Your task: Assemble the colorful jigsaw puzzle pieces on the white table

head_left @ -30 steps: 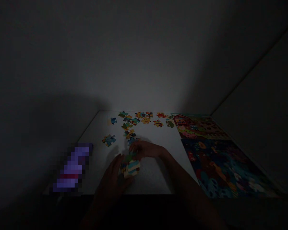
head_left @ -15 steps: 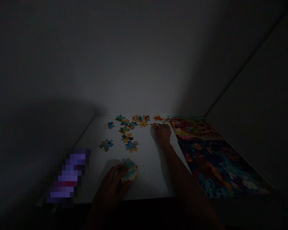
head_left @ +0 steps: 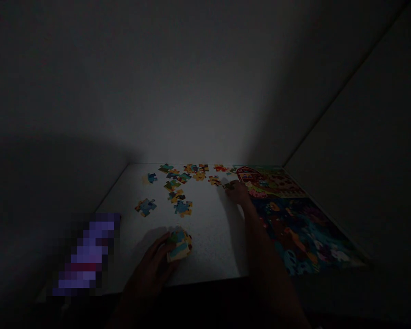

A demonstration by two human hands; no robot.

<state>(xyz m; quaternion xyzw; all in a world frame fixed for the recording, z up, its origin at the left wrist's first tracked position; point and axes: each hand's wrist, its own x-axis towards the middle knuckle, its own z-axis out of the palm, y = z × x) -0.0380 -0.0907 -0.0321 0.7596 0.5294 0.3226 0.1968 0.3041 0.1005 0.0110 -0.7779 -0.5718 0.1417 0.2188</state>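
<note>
The light is dim. Near the front edge of the white table, my left hand [head_left: 154, 260] is closed around a small stack of jigsaw puzzle pieces [head_left: 179, 247], blue, green and cream on top. Farther back, my right hand [head_left: 238, 193] pinches a dark green puzzle piece [head_left: 229, 185] low over the tabletop, beside the assembled farm puzzle [head_left: 277, 183]. A yellow and red puzzle piece [head_left: 214, 180] lies just left of those fingers. The fingertips are partly lost in shadow.
Several loose pieces [head_left: 176, 196] are scattered over the back and left of the table [head_left: 208, 242]. A dark blue puzzle picture [head_left: 301, 237] covers the right side. A blurred purple device [head_left: 85, 256] lies at the left edge. A wall [head_left: 198, 91] rises behind.
My right hand has shifted toward the farm puzzle with the green piece, uncovering the yellow and red piece. My left hand keeps its stack. The view has turned slightly right.
</note>
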